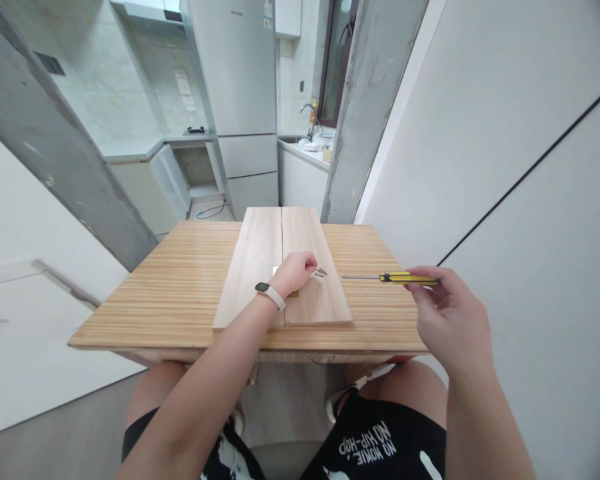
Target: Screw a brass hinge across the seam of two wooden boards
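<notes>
Two pale wooden boards, a left board [253, 267] and a right board [325, 307], lie side by side on the table with a narrow seam between them. My left hand [296, 270], wearing a watch [263, 287] at the wrist, reaches over the seam with its fingers pinched together. Just beyond its fingertips lie several small screws [321, 273] on the right board. What the pinch holds is hidden. Under that hand a brass-coloured metal piece [295, 294] shows partly. Off the table's right side, my right hand [453, 313] grips a screwdriver [405, 278] by its yellow-and-black handle, tip pointing left.
The striped wooden table [170, 293] spans the space before my knees. A white panel wall [530, 167] rises close on the right. Beyond the table stand a fridge [245, 80] and a sink counter with a tap [310, 120].
</notes>
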